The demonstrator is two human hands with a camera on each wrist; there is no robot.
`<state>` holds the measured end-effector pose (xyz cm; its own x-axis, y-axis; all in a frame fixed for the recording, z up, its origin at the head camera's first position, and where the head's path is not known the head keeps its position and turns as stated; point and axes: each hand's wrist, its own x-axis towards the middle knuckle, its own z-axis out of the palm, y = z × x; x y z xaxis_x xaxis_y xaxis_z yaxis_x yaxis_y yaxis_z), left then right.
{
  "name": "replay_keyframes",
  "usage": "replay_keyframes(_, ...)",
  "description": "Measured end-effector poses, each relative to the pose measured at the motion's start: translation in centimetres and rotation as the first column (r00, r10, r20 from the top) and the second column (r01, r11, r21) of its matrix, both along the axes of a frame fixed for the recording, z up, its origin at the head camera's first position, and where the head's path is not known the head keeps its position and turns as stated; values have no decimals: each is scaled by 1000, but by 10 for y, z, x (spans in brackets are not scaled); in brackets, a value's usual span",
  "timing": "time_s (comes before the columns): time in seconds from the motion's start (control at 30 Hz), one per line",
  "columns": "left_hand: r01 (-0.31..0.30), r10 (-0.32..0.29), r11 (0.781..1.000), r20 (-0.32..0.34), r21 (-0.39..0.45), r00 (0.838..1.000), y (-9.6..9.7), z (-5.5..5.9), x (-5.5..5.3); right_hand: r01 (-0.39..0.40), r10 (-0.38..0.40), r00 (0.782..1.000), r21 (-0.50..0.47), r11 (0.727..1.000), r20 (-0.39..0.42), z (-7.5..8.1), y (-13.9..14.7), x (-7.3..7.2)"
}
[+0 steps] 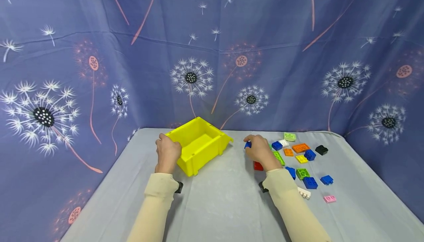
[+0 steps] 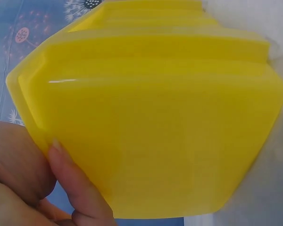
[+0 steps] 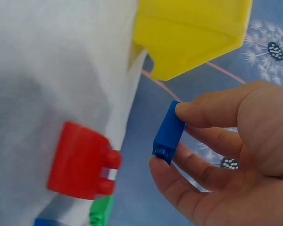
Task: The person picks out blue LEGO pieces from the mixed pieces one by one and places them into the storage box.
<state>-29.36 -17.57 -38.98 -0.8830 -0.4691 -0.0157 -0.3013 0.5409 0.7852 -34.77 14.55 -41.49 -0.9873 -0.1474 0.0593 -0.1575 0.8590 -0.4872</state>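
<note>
A yellow plastic bin [image 1: 207, 159] sits at an angle on the table, its open top facing up. My left hand [image 1: 168, 153] grips the bin's left end at the rim. In the left wrist view the thumb [image 2: 80, 188] lies against the outside of the wall. To the right of the bin, my right hand [image 1: 260, 149] pinches a small blue toy brick [image 3: 170, 129] between thumb and fingers, raised off the table. A red brick [image 3: 80, 162] lies close by that hand, partly covered by it in the head view.
Several loose bricks lie on the right side of the table, among them an orange one [image 1: 300, 148], a black one [image 1: 321, 150], a pink one [image 1: 329, 199] and a white one [image 1: 304, 193]. A blue dandelion-print curtain [image 1: 212, 21] hangs behind the grey-white tablecloth [image 1: 218, 212].
</note>
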Motion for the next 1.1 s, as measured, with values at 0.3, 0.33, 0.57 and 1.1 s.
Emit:
replay_keyframes(0.3,7,-7,1000,-13,5,1000,2,-6,0,-46,43,994,-24,999,-96,19,-9,13)
replay_keyframes(0.33,7,-7,1000,-15,2,1000,2,-7,1,-52,48,993,-28,998,-109,21,-10,15)
replay_keyframes(0.57,2,-2,1000,-46,-19,999,0,-6,0,-71,54,983,-90,993,-178,41,-27,32)
replay_keyframes(1.1,8,-9,1000,-56,-22,998,-2,-7,-1,-228,158,934,-192,955,-321,69,-80,33)
